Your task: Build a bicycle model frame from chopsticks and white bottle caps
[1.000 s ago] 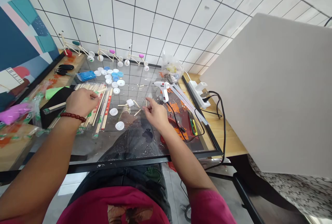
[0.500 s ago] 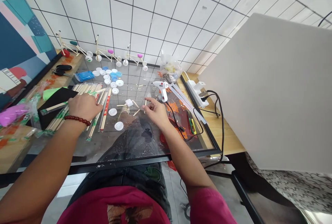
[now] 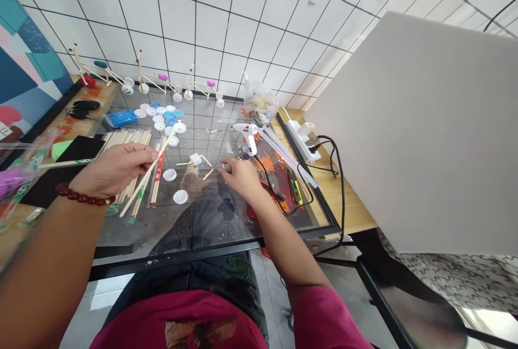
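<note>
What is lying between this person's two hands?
From the left hand to the right hand, the head view shows a held stick, wrapped chopsticks, a white bottle cap, then a white block and short wooden sticks.

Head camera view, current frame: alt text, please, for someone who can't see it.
A left hand holds a bare chopstick above a glass tabletop; the right hand is near a white glue gun. White and blue bottle caps lie between.

The glassy bench (image 3: pixel 141 233) is gleaming with reflections. The chopsticks (image 3: pixel 129 190) are showing pale, matt wood, the caps (image 3: pixel 170 175) smooth plastic
</note>
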The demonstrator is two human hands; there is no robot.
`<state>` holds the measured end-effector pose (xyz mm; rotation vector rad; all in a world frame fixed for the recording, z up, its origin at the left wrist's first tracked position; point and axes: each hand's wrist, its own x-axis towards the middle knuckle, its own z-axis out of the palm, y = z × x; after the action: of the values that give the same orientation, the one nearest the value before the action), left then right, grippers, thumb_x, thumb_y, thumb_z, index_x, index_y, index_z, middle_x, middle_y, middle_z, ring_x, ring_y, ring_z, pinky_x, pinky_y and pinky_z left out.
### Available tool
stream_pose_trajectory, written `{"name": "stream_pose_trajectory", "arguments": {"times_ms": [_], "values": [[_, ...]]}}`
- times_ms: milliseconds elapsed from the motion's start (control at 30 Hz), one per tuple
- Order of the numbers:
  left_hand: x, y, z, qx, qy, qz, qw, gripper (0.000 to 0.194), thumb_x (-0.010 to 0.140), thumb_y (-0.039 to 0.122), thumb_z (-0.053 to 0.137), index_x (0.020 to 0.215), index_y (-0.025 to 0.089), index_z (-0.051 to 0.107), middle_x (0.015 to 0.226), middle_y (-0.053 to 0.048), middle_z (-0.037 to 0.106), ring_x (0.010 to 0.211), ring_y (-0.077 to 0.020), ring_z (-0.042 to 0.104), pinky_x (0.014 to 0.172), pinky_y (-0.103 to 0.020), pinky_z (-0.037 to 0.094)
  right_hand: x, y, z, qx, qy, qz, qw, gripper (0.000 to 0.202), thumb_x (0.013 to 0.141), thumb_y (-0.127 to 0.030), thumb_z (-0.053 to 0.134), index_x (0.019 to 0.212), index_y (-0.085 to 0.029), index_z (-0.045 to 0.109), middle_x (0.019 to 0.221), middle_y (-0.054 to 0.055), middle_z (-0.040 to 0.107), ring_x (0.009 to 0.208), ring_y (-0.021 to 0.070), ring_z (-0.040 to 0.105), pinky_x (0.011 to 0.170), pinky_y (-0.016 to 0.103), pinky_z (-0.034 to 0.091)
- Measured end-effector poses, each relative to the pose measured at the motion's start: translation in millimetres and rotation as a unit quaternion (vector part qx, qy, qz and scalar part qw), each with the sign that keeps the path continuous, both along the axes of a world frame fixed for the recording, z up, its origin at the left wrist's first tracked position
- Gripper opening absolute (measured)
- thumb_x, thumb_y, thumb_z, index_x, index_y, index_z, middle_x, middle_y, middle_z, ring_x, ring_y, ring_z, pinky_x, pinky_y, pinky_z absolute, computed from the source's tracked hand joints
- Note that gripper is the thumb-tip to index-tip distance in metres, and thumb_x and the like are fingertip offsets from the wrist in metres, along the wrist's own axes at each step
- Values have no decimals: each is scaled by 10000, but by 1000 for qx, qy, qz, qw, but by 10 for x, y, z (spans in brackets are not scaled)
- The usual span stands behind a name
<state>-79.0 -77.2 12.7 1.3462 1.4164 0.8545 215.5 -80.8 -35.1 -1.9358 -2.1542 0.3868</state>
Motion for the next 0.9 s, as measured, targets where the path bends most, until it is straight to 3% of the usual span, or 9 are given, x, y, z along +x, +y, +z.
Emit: {"name": "stream_pose_trajectory", "arguments": {"times_ms": [167,267,367,433,500,567,633,733,900], "values": [[203,-70,-4,-75,-222,-84,968,222,702,308,874,700,129,742,763,-74,664,722,-170,622,636,-263,570,86,12,35,26,23,-24,999,340,1004,-409,654,1265,-234,781,982,114,845,981,296,786,836,350,550],[343,-128,-24,-113,-276,-97,949,275,703,317,920,813,113,772,879,-106,731,709,-165,662,593,-256,598,166,44,30,66,165,-48,983,287,1014,-395,623,1173,-231,797,839,61,815,845,241,767,784,323,545],[469,-189,-70,-134,-307,-118,935,289,714,329,925,776,131,724,835,-72,724,599,-117,622,489,-203,534,208,70,13,56,346,-32,936,305,1005,-438,609,1093,-207,787,727,6,751,655,171,675,670,280,517],[534,-221,-105,-142,-322,-136,926,273,746,322,896,762,138,694,794,-47,708,544,-90,583,457,-181,495,222,72,20,35,405,-7,914,368,1022,-479,573,1143,-193,771,742,3,742,606,152,623,627,273,496],[574,-234,-134,-155,-337,-150,916,263,768,301,872,753,143,662,753,-21,681,481,-54,502,405,-151,421,241,60,48,47,362,17,931,355,1044,-427,553,1221,-197,758,836,27,767,679,164,638,677,288,505],[587,-228,-152,-169,-358,-158,905,256,775,252,858,745,145,628,726,7,649,435,-20,406,364,-124,337,264,43,83,83,217,52,971,290,1036,-287,566,1220,-208,776,986,71,788,860,203,666,808,330,510],[575,-210,-159,-177,-386,-158,891,243,792,202,832,743,147,600,710,27,618,415,-2,344,347,-110,297,277,32,105,98,46,104,989,294,1009,-169,567,1166,-219,811,1102,105,780,1013,247,641,910,373,475],[540,-182,-161,-173,-428,-138,876,225,821,156,776,742,151,565,705,40,586,406,8,326,360,-98,315,257,39,99,73,-101,171,977,344,1014,-127,532,1144,-239,831,1168,119,757,1079,274,594,916,393,429],[524,-177,-174,-169,-441,-116,874,191,821,122,739,745,150,565,714,33,574,417,-1,370,377,-104,349,233,71,70,63,-123,208,968,287,1035,-176,544,1031,-225,827,1204,119,738,1087,272,578,885,381,395]]}}
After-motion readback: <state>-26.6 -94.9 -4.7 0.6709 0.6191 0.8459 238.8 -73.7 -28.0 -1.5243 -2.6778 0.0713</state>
